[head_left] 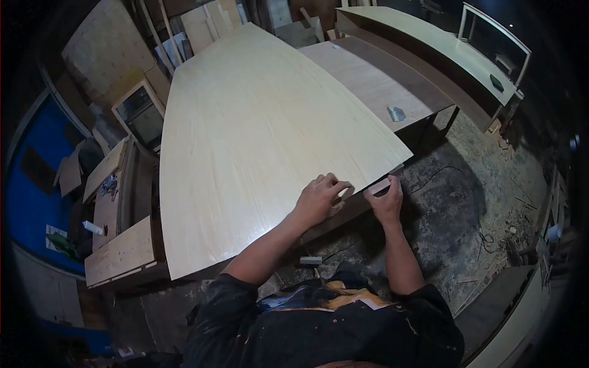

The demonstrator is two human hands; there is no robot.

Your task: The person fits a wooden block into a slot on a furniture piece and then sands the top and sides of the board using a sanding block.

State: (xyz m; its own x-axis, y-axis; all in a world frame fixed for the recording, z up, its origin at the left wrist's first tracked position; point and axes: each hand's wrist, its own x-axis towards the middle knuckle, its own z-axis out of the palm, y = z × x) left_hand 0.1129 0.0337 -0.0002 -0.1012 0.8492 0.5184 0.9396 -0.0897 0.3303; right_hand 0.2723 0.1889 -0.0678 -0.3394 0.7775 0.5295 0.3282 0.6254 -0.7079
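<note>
- A large pale plywood sheet (257, 141) fills the middle of the frame, lying flat and running from the upper centre down to the lower left; its grain runs lengthwise and its near edge slants from the lower left up to a corner at centre right.
- A long, pale wooden frame (429, 43) stretches across the upper right, beyond a darker brown panel (374, 80) that lies just beside the sheet's far right edge.
- The floor (478, 202) on the right is grey and strewn with sawdust and wood scraps.
- A blue surface (30, 190) takes up the far left edge of the frame, next to a stack of short boards (119, 251) at lower left.
- The person's dark, paint-flecked shirt (325, 325) sits at the bottom centre, both forearms reaching up toward the sheet's near edge.
- The left hand (319, 199) rests on the sheet close to its right corner, fingers curled down over the edge, thumb side toward the other hand; what lies under the fingertips is hard to make out.
- The right hand (386, 199) is just beside it, below the edge, fingers closed around a small wooden block (378, 186) held against the sheet's edge near the corner.
- A small grey object (396, 113) lies on the brown panel at upper right.
- A small pale offcut (310, 260) lies on the floor between the forearms.
</note>
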